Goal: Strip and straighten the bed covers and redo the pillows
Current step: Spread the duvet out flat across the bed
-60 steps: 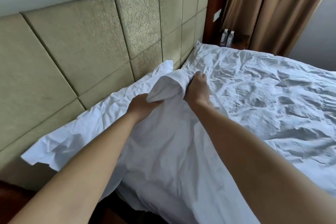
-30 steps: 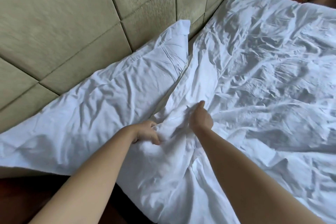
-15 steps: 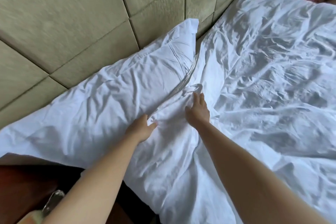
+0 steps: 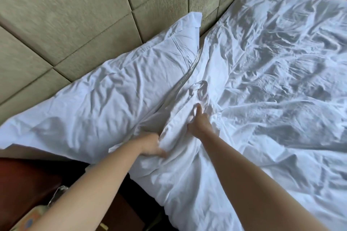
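The bunched top edge of the duvet [image 4: 187, 110] lies directly between the two hands and just ahead of them, its fold running away from the person along the seam where the cover meets the pillow [image 4: 105, 99]; the left hand [image 4: 153, 144] is the nearer to the pillow and to the person, its fingers curled into the lower end of the bunch; the right hand [image 4: 199, 124] sits just beyond and to the right, fingers closed on the upper part of the same fold, one finger extended along it. Both hands therefore grasp the duvet; neither is free. The long axis of the pillow runs along the padded headboard [image 4: 93, 15], against which it leans; its far corner stands up near the panel joint. The rest of the duvet spreads to the right, heavily creased, covering the mattress as far as the frame shows. Judgement: the next pull must run along the headboard line or toward the foot, drawing the fold flat clear of the pillow. Dark wooden furniture [image 4: 28, 180] stands beside the bed at lower left; blurred objects at top right cannot be identified.
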{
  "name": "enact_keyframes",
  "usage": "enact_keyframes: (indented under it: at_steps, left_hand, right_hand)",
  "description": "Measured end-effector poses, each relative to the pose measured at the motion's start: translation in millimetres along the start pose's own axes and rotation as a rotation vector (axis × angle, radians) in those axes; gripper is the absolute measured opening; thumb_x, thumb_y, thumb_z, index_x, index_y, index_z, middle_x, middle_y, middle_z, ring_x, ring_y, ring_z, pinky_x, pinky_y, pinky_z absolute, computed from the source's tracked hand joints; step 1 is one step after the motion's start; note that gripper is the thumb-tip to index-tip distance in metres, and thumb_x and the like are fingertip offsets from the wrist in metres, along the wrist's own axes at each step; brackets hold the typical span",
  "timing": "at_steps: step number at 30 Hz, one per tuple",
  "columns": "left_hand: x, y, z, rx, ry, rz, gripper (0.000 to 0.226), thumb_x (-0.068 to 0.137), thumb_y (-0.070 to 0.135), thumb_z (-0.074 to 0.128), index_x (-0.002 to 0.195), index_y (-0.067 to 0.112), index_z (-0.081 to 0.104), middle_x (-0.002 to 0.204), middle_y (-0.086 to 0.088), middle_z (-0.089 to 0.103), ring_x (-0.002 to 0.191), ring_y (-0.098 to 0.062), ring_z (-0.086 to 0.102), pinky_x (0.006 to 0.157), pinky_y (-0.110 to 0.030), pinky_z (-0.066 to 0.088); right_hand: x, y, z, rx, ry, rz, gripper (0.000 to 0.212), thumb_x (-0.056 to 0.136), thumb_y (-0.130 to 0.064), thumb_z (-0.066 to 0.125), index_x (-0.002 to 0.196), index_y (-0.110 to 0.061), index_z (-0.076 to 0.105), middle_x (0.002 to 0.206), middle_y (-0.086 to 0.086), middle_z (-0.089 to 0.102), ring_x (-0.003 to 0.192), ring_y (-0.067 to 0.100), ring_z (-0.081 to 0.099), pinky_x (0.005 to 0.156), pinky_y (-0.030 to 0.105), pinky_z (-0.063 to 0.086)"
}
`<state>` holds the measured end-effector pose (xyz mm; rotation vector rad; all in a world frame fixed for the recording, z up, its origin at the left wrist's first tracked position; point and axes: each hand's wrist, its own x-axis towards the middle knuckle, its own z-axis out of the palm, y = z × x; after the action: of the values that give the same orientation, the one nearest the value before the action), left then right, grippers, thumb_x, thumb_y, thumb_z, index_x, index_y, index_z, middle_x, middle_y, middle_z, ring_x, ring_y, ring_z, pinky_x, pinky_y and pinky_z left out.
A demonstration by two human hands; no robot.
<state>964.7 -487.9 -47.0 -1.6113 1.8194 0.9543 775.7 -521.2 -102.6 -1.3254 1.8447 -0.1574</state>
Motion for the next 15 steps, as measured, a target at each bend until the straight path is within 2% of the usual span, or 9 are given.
enact_keyframes:
  at_steps: [2, 3, 5, 6, 8, 10, 11, 13, 15]
  left_hand:
    - [-7.0, 14.8, 5.7, 0.07, 0.013, 0.055, 0.055, 0.075, 0.056, 0.07, 0.094, 0.005, 0.062, 0.097, -0.012, 0.067, 0.088, -0.029, 0.063, 0.065, -0.029, 0.038]
    - [-9.2, 19.8, 8.6, 0.087, 0.014, 0.069, 0.052, 0.077, 0.054, 0.069, 0.095, 0.006, 0.061, 0.101, -0.012, 0.067, 0.091, -0.029, 0.063, 0.066, -0.029, 0.039]
    - [-12.5, 25.7, 10.7, 0.101, 0.025, 0.101, 0.046, 0.078, 0.051, 0.069, 0.095, 0.01, 0.06, 0.104, -0.01, 0.067, 0.093, -0.028, 0.063, 0.07, -0.029, 0.044]
    - [-14.8, 26.6, 9.9, 0.08, 0.039, 0.12, 0.045, 0.077, 0.05, 0.07, 0.097, 0.011, 0.06, 0.104, -0.009, 0.067, 0.093, -0.027, 0.063, 0.072, -0.03, 0.045]
    - [-13.9, 21.0, 8.2, -0.061, 0.071, 0.13, 0.05, 0.071, 0.047, 0.077, 0.105, 0.015, 0.058, 0.105, -0.003, 0.066, 0.095, -0.022, 0.062, 0.076, -0.029, 0.046]
    - [-11.2, 8.9, 4.7, -0.261, 0.084, 0.111, 0.055, 0.065, 0.044, 0.082, 0.107, 0.021, 0.054, 0.104, 0.007, 0.061, 0.098, -0.014, 0.058, 0.08, -0.026, 0.044]
    - [-10.6, 1.6, 1.5, -0.351, 0.093, 0.087, 0.06, 0.063, 0.042, 0.084, 0.111, 0.022, 0.053, 0.105, 0.009, 0.058, 0.102, -0.012, 0.056, 0.084, -0.025, 0.042]
    - [-9.3, -12.6, -2.7, -0.434, 0.052, 0.046, 0.069, 0.061, 0.038, 0.087, 0.12, 0.023, 0.052, 0.114, 0.009, 0.057, 0.11, -0.014, 0.054, 0.093, -0.025, 0.042]
    - [-10.1, -24.5, -1.6, -0.361, -0.049, 0.087, 0.077, 0.063, 0.026, 0.087, 0.129, 0.025, 0.047, 0.128, 0.01, 0.052, 0.119, -0.014, 0.05, 0.099, -0.022, 0.039]
  right_hand:
    - [-11.9, -4.4, -4.6, -0.198, 0.139, -0.112, 0.097, 0.085, -0.013, 0.061, 0.151, -0.039, -0.005, 0.158, 0.013, 0.003, 0.121, 0.035, 0.049, 0.09, 0.04, 0.046]
    - [-15.5, -6.3, -7.6, -0.351, 0.205, -0.239, 0.097, 0.085, -0.01, 0.059, 0.15, -0.041, -0.006, 0.158, 0.012, 0.0, 0.121, 0.034, 0.047, 0.087, 0.04, 0.046]
    - [-17.5, -9.3, -12.1, -0.607, 0.211, -0.48, 0.085, 0.088, -0.008, 0.052, 0.151, -0.04, 0.004, 0.159, 0.012, 0.003, 0.117, 0.033, 0.047, 0.083, 0.04, 0.046]
    - [-17.8, -11.3, -14.5, -0.664, 0.166, -0.501, 0.074, 0.09, -0.01, 0.05, 0.15, -0.036, 0.016, 0.158, 0.01, 0.01, 0.114, 0.033, 0.05, 0.081, 0.04, 0.046]
    - [-20.2, -17.2, -17.8, -0.625, 0.098, -0.374, 0.05, 0.089, -0.015, 0.05, 0.138, -0.023, 0.039, 0.144, 0.006, 0.037, 0.109, 0.034, 0.058, 0.08, 0.038, 0.046]
    - [-24.7, -23.4, -20.8, -0.486, 0.136, -0.224, 0.037, 0.086, -0.013, 0.051, 0.124, -0.014, 0.051, 0.127, 0.007, 0.055, 0.111, 0.036, 0.058, 0.087, 0.037, 0.045]
    - [-27.2, -27.2, -22.2, -0.418, 0.18, -0.195, 0.031, 0.086, -0.012, 0.05, 0.117, -0.013, 0.057, 0.123, 0.009, 0.058, 0.11, 0.037, 0.058, 0.089, 0.037, 0.044]
    - [-29.8, -33.3, -24.9, -0.337, 0.273, -0.176, 0.022, 0.086, -0.01, 0.047, 0.102, -0.013, 0.062, 0.117, 0.01, 0.06, 0.103, 0.036, 0.06, 0.08, 0.035, 0.043]
    - [-30.7, -38.0, -31.2, -0.293, 0.365, -0.15, 0.018, 0.086, -0.008, 0.044, 0.094, -0.013, 0.06, 0.108, 0.01, 0.062, 0.097, 0.033, 0.062, 0.071, 0.032, 0.036]
